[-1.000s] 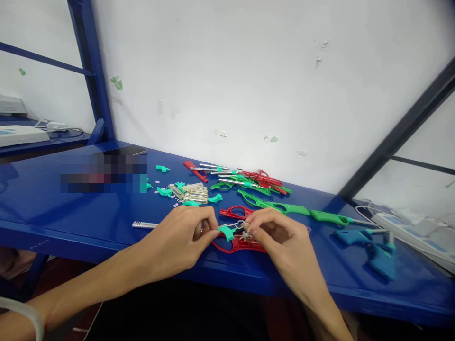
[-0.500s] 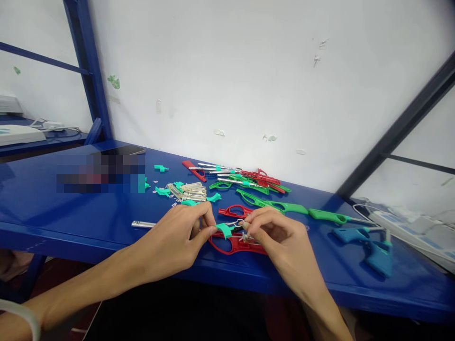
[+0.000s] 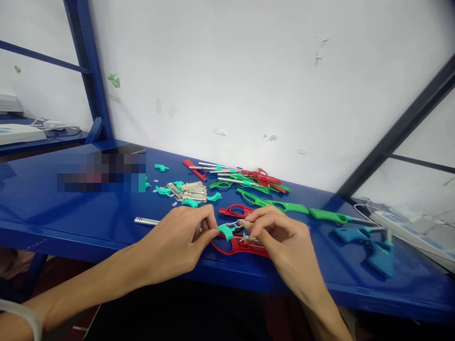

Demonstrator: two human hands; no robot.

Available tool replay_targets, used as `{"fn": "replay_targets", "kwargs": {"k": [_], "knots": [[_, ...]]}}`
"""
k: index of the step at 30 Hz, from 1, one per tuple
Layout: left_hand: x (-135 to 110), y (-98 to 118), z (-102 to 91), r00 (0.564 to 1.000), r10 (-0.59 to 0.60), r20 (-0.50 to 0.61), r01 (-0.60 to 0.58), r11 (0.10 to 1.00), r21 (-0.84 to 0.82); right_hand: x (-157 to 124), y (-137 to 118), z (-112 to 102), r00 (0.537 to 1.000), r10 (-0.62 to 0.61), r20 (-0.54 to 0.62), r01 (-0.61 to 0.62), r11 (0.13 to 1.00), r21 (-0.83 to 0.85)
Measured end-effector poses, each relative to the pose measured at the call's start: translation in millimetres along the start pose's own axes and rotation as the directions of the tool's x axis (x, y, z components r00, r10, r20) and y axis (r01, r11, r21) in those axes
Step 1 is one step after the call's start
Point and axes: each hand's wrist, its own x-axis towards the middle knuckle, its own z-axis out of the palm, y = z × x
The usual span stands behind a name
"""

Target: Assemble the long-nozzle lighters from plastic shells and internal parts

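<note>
My left hand pinches a teal plastic lighter trigger between thumb and fingertips. My right hand is closed on a small black igniter piece with a pale wire, its end against the trigger. Fingers cover part of this piece. Just below both hands lies a red lighter casing half with small metal and pale parts in it. Another red casing half lies behind, partly hidden by my right hand. From behind my left forearm sticks out a metal lighter tube.
Several teal triggers and clear fuel tanks are scattered behind my left hand. Farther back lie piled red and green casings with metal tubes. A green lighter and blue lighters lie right. White scales stand at far right.
Both hands stay in nearly the same place with the trigger and igniter piece. The trigger has shifted very slightly right and tilted a little.
</note>
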Motion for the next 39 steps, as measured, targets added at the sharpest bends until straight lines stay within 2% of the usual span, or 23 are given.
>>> {"fn": "replay_targets", "kwargs": {"k": [10,26,33,39], "knots": [[0,-3,3.3,0.996,0.079,0.04,-0.081,0.996,0.048,2,-6,3,1.0,-0.009,0.008,0.009,0.999,-0.04],[0,-4,1.0,0.995,0.083,0.061,-0.085,0.996,0.033,1,-2,-1,0.999,0.044,0.024,-0.043,0.997,-0.067],[0,-9,1.2,0.982,0.156,0.109,-0.166,0.982,0.09,1,-5,1,0.998,0.044,0.054,-0.04,0.997,-0.064],[0,-11,3.3,0.979,0.177,0.098,-0.188,0.976,0.11,1,-5,2,0.999,0.037,0.03,-0.035,0.998,-0.05]]}}
